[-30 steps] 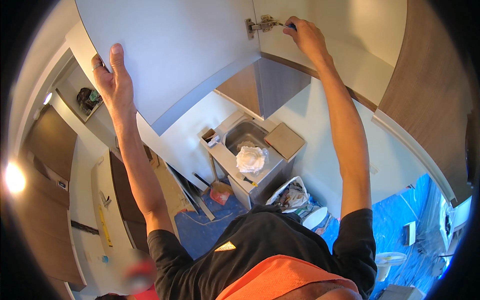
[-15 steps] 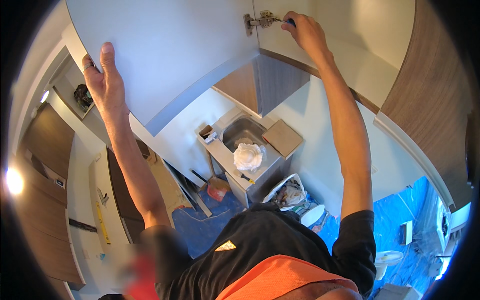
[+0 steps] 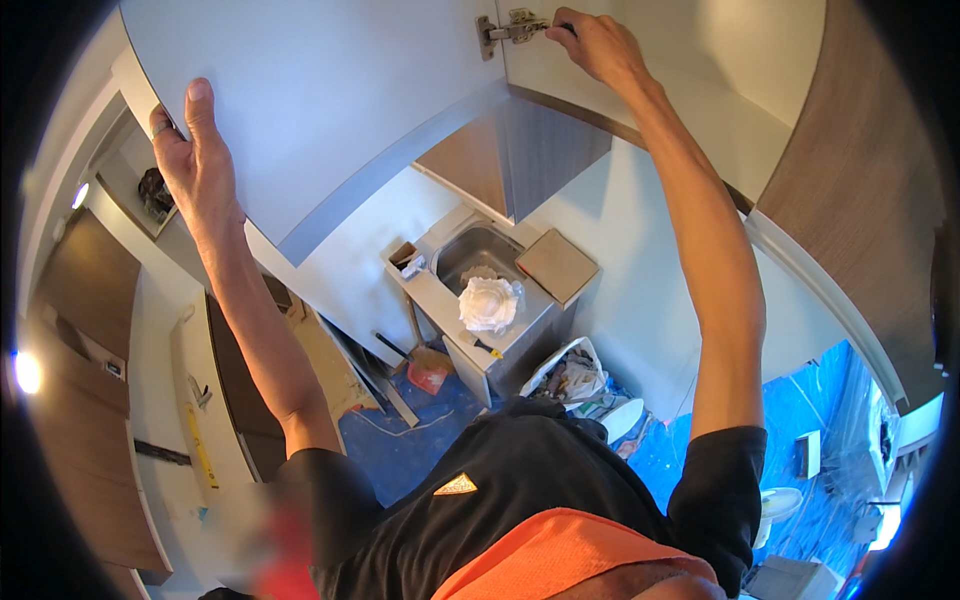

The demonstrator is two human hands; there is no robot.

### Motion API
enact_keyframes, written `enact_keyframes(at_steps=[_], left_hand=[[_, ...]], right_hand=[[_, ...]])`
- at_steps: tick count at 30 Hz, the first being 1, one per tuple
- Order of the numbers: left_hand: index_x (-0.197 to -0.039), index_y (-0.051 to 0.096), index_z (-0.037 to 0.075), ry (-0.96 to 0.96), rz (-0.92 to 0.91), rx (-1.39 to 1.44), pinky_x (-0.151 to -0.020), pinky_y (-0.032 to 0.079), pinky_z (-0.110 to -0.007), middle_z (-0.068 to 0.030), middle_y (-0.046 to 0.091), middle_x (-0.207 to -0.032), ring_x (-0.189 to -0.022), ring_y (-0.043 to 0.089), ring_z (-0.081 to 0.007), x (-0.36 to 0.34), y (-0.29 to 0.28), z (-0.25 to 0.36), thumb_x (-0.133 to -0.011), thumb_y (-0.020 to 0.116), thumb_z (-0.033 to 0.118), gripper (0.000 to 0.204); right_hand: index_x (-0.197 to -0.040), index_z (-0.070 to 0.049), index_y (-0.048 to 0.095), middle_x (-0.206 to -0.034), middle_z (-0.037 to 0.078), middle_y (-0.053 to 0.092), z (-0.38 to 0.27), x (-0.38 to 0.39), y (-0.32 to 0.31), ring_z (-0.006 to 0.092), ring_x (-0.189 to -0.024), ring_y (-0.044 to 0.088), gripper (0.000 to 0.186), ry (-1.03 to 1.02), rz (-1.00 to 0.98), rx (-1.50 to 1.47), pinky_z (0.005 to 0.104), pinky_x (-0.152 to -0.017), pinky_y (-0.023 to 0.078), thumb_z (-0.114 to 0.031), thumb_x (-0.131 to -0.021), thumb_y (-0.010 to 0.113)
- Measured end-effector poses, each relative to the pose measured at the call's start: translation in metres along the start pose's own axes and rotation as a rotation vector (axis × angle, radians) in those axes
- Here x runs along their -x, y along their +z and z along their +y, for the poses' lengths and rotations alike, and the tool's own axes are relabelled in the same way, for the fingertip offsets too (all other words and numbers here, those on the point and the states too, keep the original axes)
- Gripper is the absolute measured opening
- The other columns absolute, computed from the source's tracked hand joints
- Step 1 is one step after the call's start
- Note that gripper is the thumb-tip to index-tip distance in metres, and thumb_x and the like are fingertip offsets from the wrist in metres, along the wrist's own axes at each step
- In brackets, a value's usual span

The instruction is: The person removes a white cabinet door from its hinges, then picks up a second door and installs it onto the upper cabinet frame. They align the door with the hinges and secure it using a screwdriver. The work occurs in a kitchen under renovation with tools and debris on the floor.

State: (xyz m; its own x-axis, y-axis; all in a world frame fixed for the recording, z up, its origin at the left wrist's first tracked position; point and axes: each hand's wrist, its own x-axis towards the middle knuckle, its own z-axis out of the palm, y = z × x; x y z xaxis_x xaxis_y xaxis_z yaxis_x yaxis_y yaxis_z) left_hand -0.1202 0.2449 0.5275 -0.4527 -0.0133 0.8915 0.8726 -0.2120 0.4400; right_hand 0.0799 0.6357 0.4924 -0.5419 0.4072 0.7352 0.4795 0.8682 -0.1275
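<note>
A white cabinet door hangs open at the upper left. My left hand grips its outer edge, thumb flat on the white face and fingers curled behind. A metal hinge joins this door to the cabinet's pale inner wall. At the hinge's wall side, my right hand is closed around a small screwdriver. Most of the tool is hidden by the fingers, and its tip is at the hinge.
Below is a counter with a metal sink, a crumpled white plastic bundle and a flat square board. An open rubbish bag stands beside it. Blue sheeting covers the floor. A wood-fronted door is at right.
My right hand has turned at the hinge, its fingers now covering more of the screwdriver. My left hand keeps its grip on the door. The whole view has shifted slightly.
</note>
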Motion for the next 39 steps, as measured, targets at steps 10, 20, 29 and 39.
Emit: enact_keyframes(at_steps=[10, 20, 29, 39], left_hand=[[-0.114, 0.058, -0.003, -0.008, -0.007, 0.046, -0.084, 0.05, -0.029, -0.0087, 0.066, -0.098, -0.091, 0.061, -0.0143, -0.003, 0.0, -0.005, -0.097, 0.07, 0.049, 0.056], [-0.116, 0.057, -0.004, 0.018, 0.007, 0.1, -0.09, 0.047, -0.029, -0.008, 0.066, -0.1, -0.095, 0.058, -0.0131, 0.001, 0.005, 0.001, -0.098, 0.07, 0.045, 0.053], [-0.115, 0.056, -0.004, 0.013, -0.011, 0.117, -0.086, 0.048, -0.027, -0.0076, 0.066, -0.096, -0.09, 0.058, -0.0118, -0.002, 0.004, 0.001, -0.098, 0.071, 0.045, 0.054], [-0.115, 0.054, -0.003, 0.015, -0.007, 0.115, -0.081, 0.05, -0.027, -0.0087, 0.067, -0.096, -0.09, 0.06, -0.0115, 0.001, 0.003, 0.001, -0.099, 0.07, 0.043, 0.051]], right_hand=[[-0.107, -0.012, 0.069, -0.078, 0.013, 0.069, -0.01, 0.009, -0.015, 0.033, -0.076, 0.067, 0.023, -0.143, 0.024, 0.106, 0.0459, -0.072, 0.052, -0.033, -0.1, 0.063], [-0.107, -0.012, 0.069, -0.084, 0.01, 0.067, 0.002, 0.004, -0.007, 0.0314, -0.08, 0.067, 0.021, -0.37, 0.266, 0.157, 0.0447, -0.071, 0.054, -0.026, -0.092, 0.072], [-0.101, -0.006, 0.075, -0.084, 0.006, 0.072, 0.003, -0.001, 0.005, 0.0159, -0.069, 0.065, 0.042, 0.24, -0.043, -0.594, 0.0349, -0.067, 0.052, -0.048, -0.091, 0.073], [-0.105, -0.011, 0.065, -0.07, 0.002, 0.062, 0.004, -0.017, -0.012, 0.0111, -0.054, 0.055, 0.033, 0.294, -0.265, -0.603, 0.0284, -0.045, 0.045, -0.041, -0.095, 0.073]])
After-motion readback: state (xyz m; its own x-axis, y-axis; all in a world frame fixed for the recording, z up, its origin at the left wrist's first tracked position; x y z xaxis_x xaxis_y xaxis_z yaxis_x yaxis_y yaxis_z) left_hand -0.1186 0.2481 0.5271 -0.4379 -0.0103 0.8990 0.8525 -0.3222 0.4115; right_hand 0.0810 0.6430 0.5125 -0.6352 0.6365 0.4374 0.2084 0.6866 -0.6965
